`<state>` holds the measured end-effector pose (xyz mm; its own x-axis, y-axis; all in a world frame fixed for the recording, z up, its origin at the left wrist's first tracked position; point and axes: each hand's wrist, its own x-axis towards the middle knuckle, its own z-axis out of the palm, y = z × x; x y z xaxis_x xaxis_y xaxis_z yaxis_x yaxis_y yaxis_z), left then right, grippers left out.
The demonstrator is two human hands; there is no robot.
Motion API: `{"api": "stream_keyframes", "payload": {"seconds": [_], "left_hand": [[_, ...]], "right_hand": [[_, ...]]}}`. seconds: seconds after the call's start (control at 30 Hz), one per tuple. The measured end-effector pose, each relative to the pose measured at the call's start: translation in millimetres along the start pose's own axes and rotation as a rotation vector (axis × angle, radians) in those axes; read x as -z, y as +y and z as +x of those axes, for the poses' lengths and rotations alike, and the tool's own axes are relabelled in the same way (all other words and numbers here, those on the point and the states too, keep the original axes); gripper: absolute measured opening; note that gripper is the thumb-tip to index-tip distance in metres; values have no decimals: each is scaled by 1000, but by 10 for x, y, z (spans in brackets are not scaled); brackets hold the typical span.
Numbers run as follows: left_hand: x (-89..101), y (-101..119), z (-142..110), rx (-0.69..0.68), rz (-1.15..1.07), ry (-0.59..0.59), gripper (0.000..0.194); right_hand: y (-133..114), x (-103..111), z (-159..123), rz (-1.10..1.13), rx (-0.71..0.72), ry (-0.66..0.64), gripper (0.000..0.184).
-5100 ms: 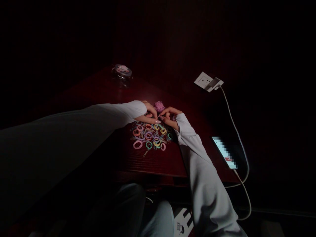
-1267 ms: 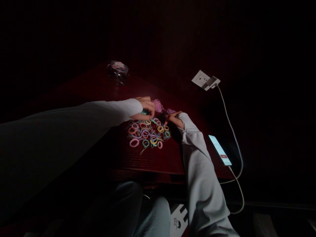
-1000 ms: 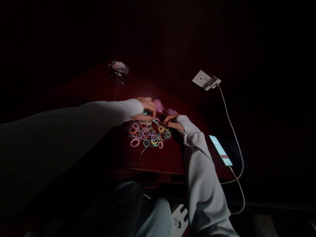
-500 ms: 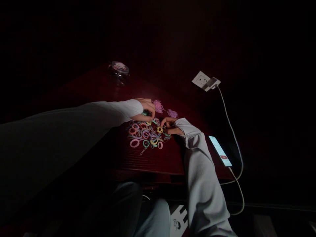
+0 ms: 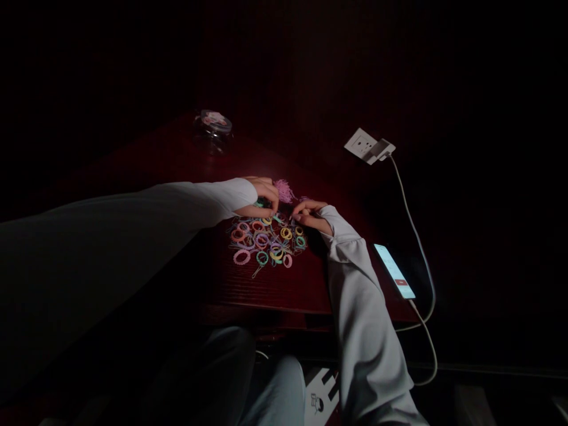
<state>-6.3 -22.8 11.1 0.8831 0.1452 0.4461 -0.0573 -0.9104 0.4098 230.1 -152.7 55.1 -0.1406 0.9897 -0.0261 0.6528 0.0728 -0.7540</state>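
Observation:
A spread of colourful hair ties (image 5: 261, 240), mixed with thin elastic loops, lies on the dark red table. At its far left edge rests my left hand (image 5: 265, 198), fingers curled down and fingertips together near the ties; what they hold, if anything, is hidden. My right hand (image 5: 312, 218) is just above the right side of the spread, thumb and forefinger pinched together on something too small to name. Beyond my left fingertips sits a heap of pink elastic bands (image 5: 284, 191). A small purple heap (image 5: 305, 199) is mostly hidden behind my right hand.
A clear lidded jar (image 5: 213, 131) stands at the back left of the table (image 5: 266, 294). To the right lies a lit phone (image 5: 394, 272), its white cable (image 5: 413, 216) running up to a charger in a wall socket (image 5: 360, 144). The surroundings are very dark.
My right hand has moved up and away from the ties, its fingers now pinched, uncovering a yellow and a green tie and covering most of the purple heap. My left hand stays put.

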Motion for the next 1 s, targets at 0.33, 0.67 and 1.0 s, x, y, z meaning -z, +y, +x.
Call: {"api": "stream_keyframes", "payload": {"seconds": [0.33,0.67,1.0], "left_hand": [[2,10,3,22,-2,-5,28],[-8,16,-7,12,28,-2,26],[8,86,5,-1,40,13,24]], "right_hand": [[-11,-71,47,54,4,81,44],[229,-53,221,88,29,323,56],[403,290,143,-385,-188,810,50]]}}
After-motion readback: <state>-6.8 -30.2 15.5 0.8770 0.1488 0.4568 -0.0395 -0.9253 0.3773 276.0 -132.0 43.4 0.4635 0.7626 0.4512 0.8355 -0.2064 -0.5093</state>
